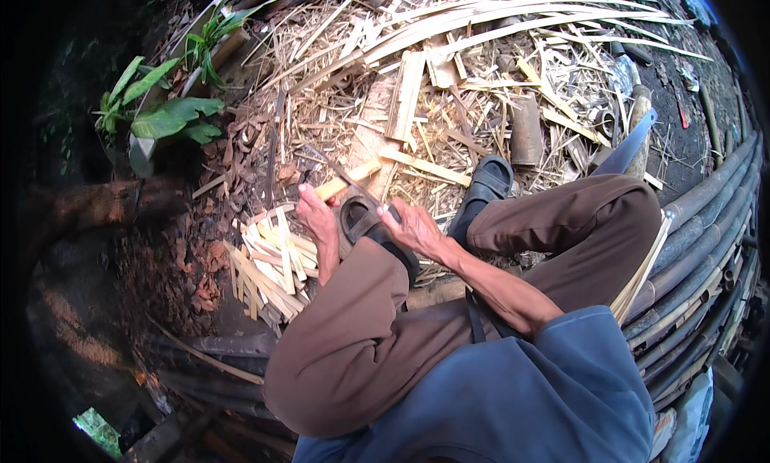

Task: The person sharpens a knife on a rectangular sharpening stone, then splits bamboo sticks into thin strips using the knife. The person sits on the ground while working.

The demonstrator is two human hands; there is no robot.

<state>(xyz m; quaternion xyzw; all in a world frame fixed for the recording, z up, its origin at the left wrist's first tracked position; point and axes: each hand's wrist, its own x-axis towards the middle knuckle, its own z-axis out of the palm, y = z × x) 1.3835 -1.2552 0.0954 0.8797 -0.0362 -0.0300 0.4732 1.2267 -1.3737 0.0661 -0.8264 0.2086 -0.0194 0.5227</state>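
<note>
My left hand (318, 220) is closed around the near end of a short pale bamboo strip (366, 171), which points forward and right. In my right hand (415, 229) is the handle of a knife (327, 160). The long narrow blade slants forward and left, crossing the strip just ahead of my left fingers. Under both hands is my left foot in a dark sandal (358, 220). A heap of short split strips (277, 258) lies on the ground beside my left wrist.
Shavings and split pieces cover the ground ahead, with a flat board (405, 94) and long bent strips (481, 14) among them. To the right are a handsaw (631, 146), a cut bamboo section (525, 130) and stacked bamboo poles (698, 214). Leafy plants (172, 118) grow at the left.
</note>
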